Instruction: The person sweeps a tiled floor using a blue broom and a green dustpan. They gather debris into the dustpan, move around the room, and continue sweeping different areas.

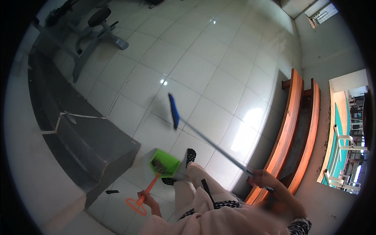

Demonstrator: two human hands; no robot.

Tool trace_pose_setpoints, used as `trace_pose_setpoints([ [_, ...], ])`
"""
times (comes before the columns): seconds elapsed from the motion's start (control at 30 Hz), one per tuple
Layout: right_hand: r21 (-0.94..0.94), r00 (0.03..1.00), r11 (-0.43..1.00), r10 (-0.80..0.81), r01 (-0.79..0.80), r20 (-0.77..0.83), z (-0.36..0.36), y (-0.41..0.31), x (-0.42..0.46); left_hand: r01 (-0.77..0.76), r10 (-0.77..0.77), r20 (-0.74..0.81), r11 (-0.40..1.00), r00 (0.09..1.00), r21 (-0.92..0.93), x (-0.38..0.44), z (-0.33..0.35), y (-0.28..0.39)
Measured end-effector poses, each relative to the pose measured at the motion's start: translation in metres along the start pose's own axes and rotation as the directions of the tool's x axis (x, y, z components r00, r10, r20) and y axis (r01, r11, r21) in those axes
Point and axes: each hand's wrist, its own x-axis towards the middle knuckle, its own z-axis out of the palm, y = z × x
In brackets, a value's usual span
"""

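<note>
My left hand [148, 199] is closed around the orange handle [152, 184] of a green dustpan [171, 165], low in the picture. Dark dust and small bits of debris [159, 166] lie in the pan, beside my feet in dotted socks. My right hand [260, 178] grips the long grey handle [217, 147] of a broom at the lower right. The broom's blue head [174, 111] is ahead of the dustpan, apart from it, over the pale floor tiles [217, 101]. Whether its bristles touch the floor I cannot tell.
Dark grey steps [97, 147] stand at the left, with gym equipment [95, 41] beyond them. A wooden bench [289, 126] runs along the right wall, below an opening onto another room. A small black object [112, 191] lies on the floor at the lower left.
</note>
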Motion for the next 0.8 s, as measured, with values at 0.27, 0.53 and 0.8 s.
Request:
trace_pose_setpoints([
  [0.27, -0.258, 0.834, 0.931, -0.349, 0.257, -0.427, -0.087, -0.055, 0.152, -0.018, 0.018, -0.014, 0.999, 1.000, 0.045, -0.006, 0.015, 0.018],
  [0.53, 0.158, 0.767, 0.925, -0.181, 0.345, -0.616, -0.108, 0.009, 0.194, -0.032, 0.031, -0.014, 0.994, 0.999, -0.106, -0.019, 0.081, 0.092],
  [0.8, 0.130, 0.692, 0.943, -0.127, 0.306, -0.711, -0.137, -0.033, 0.171, -0.082, 0.094, 0.112, 0.991, 0.989, -0.108, 0.001, 0.227, 0.145],
])
